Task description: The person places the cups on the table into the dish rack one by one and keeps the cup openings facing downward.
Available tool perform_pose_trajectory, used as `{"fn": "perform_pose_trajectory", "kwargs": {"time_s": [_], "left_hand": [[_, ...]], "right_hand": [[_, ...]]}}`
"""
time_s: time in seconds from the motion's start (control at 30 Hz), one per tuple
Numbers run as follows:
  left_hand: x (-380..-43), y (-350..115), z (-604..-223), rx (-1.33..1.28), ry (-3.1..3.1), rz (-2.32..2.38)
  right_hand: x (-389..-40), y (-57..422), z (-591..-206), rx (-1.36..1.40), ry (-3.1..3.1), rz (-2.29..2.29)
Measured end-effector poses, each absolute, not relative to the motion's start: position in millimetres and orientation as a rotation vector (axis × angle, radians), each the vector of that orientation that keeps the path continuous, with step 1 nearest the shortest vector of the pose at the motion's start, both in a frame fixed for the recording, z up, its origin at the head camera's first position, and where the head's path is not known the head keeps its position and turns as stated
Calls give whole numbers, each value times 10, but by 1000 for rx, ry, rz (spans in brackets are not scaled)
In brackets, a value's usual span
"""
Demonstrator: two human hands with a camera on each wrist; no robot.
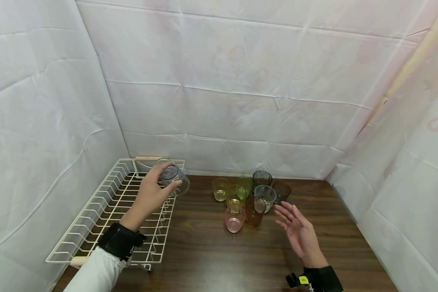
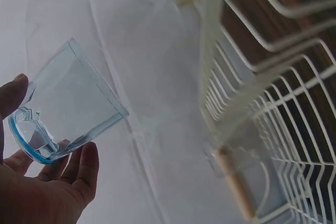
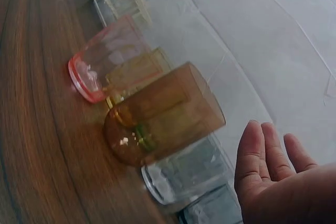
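Observation:
My left hand (image 1: 155, 192) grips a clear bluish drinking glass (image 1: 179, 182) above the right side of a white wire dish rack (image 1: 166, 227). The glass is tilted, its thick blue base (image 2: 29, 140) near my palm and its mouth facing away. At the right, my right hand (image 1: 301, 235) is held with extended fingers, holding nothing. Closest to it stand a clear glass (image 1: 265, 194) and a dark grey glass (image 1: 282, 191). An amber glass (image 3: 163, 114) and a pink glass (image 3: 107, 59) stand in the same cluster.
Yellow (image 1: 220, 194), green (image 1: 244, 186) and black-tinted glasses (image 1: 261, 178) stand farther back on the brown wooden table (image 1: 211, 259). The rack has wooden handles (image 1: 151, 158) at both ends. Another clear glass appears by its back handle. White sheeting (image 1: 219, 101) encloses the back and sides.

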State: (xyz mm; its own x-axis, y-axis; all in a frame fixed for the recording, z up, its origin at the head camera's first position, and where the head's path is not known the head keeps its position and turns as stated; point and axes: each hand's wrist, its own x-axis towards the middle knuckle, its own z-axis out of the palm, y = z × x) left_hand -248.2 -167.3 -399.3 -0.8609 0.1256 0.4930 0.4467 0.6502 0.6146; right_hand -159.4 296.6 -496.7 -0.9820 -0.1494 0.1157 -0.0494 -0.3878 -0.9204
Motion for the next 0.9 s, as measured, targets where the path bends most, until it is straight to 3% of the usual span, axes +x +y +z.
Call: {"fn": "perform_pose_trajectory", "kwargs": {"time_s": [0.33, 0.9], "left_hand": [[-2731, -2072, -4093, -266, -2584, -1006], [-3224, -2299, -4543, -263, -2778, -939]], "right_hand": [[-1571, 3104, -5036, -128, 1750, -2543], [-1538, 3113, -5033, -93, 1744, -2564]]}}
